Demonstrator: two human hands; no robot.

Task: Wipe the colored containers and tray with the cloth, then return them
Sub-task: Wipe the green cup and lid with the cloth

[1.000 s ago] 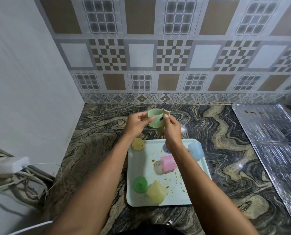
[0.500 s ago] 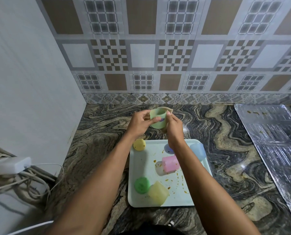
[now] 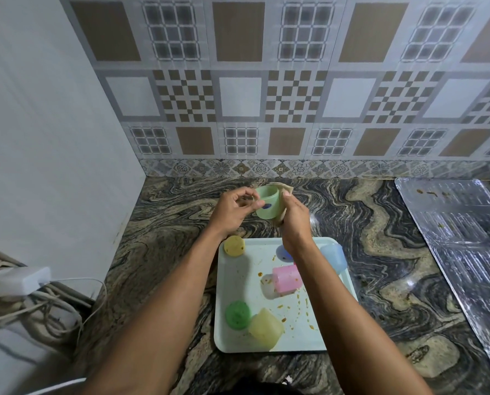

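A pale green container (image 3: pixel 268 201) is held above the counter, beyond the tray. My left hand (image 3: pixel 233 210) pinches its rim with thumb and fingers. My right hand (image 3: pixel 293 216) presses a beige cloth (image 3: pixel 283 189) against its right side, with cloth showing above and below the fingers. The light green tray (image 3: pixel 238 283) lies below, stained with brown spots. On it lie a pink container (image 3: pixel 286 279) on its side, a yellow container (image 3: pixel 266 327), a blue container (image 3: pixel 335 256), a green lid (image 3: pixel 237 314) and a blue lid (image 3: pixel 284 253). A yellow lid (image 3: pixel 234 245) sits at the tray's far left corner.
The marbled stone counter (image 3: pixel 380 252) meets a tiled wall at the back. A foil-covered sheet (image 3: pixel 466 238) with brown spots lies at the right. A white adapter (image 3: pixel 24 280) and tangled cables (image 3: pixel 38 312) sit at the left by the plain wall.
The green container has turned between my hands, so its side with a dark blue mark now faces me. My right hand with the cloth has shifted round its right side.
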